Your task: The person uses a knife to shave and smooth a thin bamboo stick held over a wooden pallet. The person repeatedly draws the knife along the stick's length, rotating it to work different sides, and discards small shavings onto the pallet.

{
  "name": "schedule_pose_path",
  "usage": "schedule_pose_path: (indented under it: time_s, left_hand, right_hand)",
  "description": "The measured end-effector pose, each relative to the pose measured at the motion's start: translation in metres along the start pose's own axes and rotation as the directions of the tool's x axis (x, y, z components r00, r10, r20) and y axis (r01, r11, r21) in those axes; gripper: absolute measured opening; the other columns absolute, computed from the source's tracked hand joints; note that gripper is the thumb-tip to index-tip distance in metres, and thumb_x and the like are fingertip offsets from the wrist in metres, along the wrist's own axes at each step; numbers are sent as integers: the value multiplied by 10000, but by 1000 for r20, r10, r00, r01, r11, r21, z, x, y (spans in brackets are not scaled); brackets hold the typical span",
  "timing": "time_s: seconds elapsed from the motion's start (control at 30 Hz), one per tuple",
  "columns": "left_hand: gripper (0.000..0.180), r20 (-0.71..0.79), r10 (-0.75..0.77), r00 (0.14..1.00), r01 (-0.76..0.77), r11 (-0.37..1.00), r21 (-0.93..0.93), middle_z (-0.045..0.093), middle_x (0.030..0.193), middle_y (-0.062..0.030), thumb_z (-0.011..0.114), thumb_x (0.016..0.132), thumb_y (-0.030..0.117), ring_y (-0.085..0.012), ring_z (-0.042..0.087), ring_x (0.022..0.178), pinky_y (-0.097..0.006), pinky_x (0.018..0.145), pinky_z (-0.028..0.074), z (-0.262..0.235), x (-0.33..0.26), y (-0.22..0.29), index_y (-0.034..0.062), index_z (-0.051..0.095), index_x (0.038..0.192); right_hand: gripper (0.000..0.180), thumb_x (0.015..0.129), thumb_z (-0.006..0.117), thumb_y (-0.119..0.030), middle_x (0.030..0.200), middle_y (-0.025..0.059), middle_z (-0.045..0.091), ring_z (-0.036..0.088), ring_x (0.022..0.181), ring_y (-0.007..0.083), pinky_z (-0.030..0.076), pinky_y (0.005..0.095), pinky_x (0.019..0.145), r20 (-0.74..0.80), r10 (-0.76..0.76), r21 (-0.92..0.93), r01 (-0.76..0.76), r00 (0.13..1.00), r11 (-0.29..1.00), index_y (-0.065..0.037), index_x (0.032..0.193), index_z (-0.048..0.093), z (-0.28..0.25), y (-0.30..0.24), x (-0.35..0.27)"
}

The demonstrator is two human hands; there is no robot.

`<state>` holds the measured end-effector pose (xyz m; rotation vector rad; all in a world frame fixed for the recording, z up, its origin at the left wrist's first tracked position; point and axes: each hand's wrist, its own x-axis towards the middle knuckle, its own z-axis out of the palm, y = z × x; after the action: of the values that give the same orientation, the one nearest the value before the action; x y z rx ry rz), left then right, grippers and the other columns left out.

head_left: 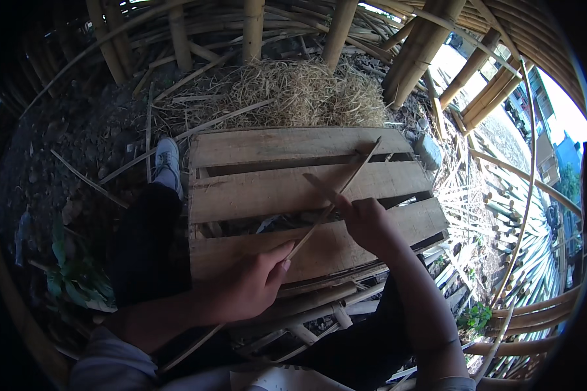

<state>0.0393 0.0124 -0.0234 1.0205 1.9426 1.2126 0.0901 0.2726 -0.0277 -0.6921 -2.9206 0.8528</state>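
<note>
At centre frame, a person's left hand (pixel 251 287) is gripping a thin bamboo strip (pixel 336 195), fingers curled around its lower part, the thumb pressing along it. The right hand (pixel 365 221) is closing in a fist around a knife (pixel 319 188) whose blade is lying against the strip above a wooden pallet (pixel 254 192). Dry straw (pixel 300 94) is piling against bamboo poles (pixel 417 52) along the upper frame; a shoe (pixel 167 159) is resting left of the pallet.
</note>
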Motion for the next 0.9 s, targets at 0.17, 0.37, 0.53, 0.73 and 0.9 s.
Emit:
schedule_pose_path:
  time_s: [0.17,0.37,0.53,0.73,0.9]
  left_hand:
    - [451,37,-68,997,69,997,-23,582,726,-78,466,1083,156,-93,540,653,-296,611,455,-1,-2,2,-116,449,1442]
    - [437,67,-133,989,132,991,20,688,841,-306,461,1076,176,-335,734,779,-416,740,545,-3,-5,7,-101,485,1413]
    - [426,8,-7,1000,7,999,39,688,800,-279,473,1069,158,-311,722,707,-415,688,546,3,-4,-4,-94,493,1412]
    - [418,-3,38,999,-37,995,95,691,771,-257,482,1063,147,-310,717,673,-411,642,547,3,-3,-5,-83,504,1411]
    - [425,42,-19,999,16,997,70,692,794,-257,475,1067,151,-306,720,705,-409,679,547,0,-4,-3,-76,489,1425]
  right_hand:
    - [640,1060,493,-472,646,286,624,685,683,456,513,479,605,-24,-20,125,23,1000,992,84,801,678,1,26,17]
    - [690,1052,513,-494,527,173,560,609,532,238,492,460,552,-44,48,11,-47,998,999,94,715,643,0,24,16]
    - [683,1052,505,-509,520,104,519,514,498,177,451,419,493,128,263,95,-276,956,957,77,733,653,-25,13,34]
    - [677,1042,483,-574,506,27,496,477,396,132,397,324,379,172,246,80,-262,954,962,45,861,690,-29,27,47]
    - [614,1044,533,-494,627,238,590,638,653,334,527,454,746,107,-19,-16,21,994,1000,64,849,698,11,-4,7]
